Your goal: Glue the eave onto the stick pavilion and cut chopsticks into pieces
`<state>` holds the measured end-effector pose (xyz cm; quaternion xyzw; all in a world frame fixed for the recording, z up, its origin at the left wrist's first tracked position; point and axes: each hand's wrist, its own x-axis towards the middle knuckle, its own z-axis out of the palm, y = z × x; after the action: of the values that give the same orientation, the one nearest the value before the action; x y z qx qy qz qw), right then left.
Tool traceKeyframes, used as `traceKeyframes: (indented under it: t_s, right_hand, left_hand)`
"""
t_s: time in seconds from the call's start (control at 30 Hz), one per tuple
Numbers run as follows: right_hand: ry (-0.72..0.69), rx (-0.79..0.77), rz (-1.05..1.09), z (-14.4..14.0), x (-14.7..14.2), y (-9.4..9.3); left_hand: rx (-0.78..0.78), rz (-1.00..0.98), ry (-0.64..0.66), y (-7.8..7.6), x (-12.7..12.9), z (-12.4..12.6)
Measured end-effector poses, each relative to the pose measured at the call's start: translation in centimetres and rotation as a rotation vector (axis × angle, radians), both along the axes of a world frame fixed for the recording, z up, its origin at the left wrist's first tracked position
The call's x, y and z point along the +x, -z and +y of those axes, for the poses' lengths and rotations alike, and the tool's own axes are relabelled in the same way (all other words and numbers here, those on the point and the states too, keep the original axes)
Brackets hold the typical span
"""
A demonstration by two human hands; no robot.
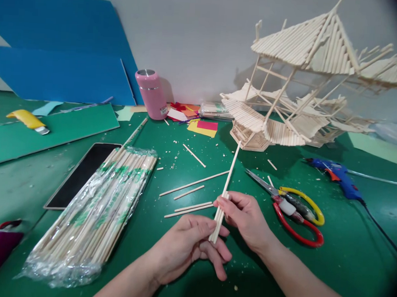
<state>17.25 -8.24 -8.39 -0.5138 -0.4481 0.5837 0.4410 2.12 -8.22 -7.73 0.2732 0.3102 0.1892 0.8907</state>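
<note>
Between my two hands is a small bundle of pale wooden sticks (219, 218), most of them short, one reaching far past the others. My left hand (195, 241) pinches the bundle's lower part between thumb and fingers, its other fingers loosely bent. Higher up, my right hand (243, 215) grips the same sticks with thumb and forefinger. Several cut sticks (193, 183) lie on the green tabletop just beyond my left hand. To the right of my right hand rest scissors (287, 206) with one yellow and one red handle, blades spread a little.
A stick-built pagoda model (284, 104) stands at the back right, near a blue glue gun (340, 176). On the left are a plastic-wrapped pack of sticks (98, 209), a phone (80, 178) and a yellow cutter (28, 119). A pink flask (151, 95) stands by the wall.
</note>
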Motion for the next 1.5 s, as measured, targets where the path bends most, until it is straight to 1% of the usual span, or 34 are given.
traceKeyframes:
  t_s: [0.47,0.67,0.73,0.8,0.87,0.93,1.0,1.03,1.13,1.23,1.33,1.5]
  right_hand:
    - [-0.009,0.022,-0.038,-0.3,0.0,-0.3]
    - [-0.006,0.12,-0.11,-0.3,-0.1,-0.5]
    - [-0.035,0.159,-0.12,-0.5,0.0,-0.8]
    - [-0.076,0.227,-0.179,-0.8,0.2,-1.4]
    - [-0.102,0.371,-0.288,-1.1,0.5,-1.9]
    - [-0.111,0.549,-0.406,-1.4,0.7,-2.4]
    - [-0.134,0.672,-0.501,-1.5,0.8,-2.4]
    - [-0.152,0.705,-0.547,-1.5,0.8,-2.2]
    - [-0.202,0.767,-0.63,-1.5,0.5,-1.4]
    - [-0.212,0.797,-0.642,-1.6,0.3,-0.6]
    - [-0.207,0.746,-0.652,-1.6,0.3,-0.3]
    - [-0.233,0.661,-0.647,-1.5,0.5,-0.3]
  left_hand:
    - [0.062,0.026,0.034,0.0,-0.1,-0.1]
    - [0.143,0.02,0.043,0.4,0.0,-0.2]
    - [0.246,0.068,0.056,0.2,0.0,-0.3]
    - [0.443,0.167,0.069,-0.3,0.0,-0.3]
    - [0.702,0.291,0.058,-0.7,-0.1,-0.2]
    - [0.953,0.381,0.015,-1.0,-0.2,0.0]
    - [1.132,0.431,-0.034,-1.1,-0.4,0.2]
    - [1.186,0.449,-0.051,-1.0,-0.4,0.3]
    - [1.247,0.52,-0.047,-0.4,-0.7,0.4]
    - [1.263,0.602,0.011,0.2,-0.7,0.4]
    - [1.285,0.672,0.056,0.6,-0.5,0.4]
    - [1.327,0.757,0.08,0.7,-0.3,0.3]
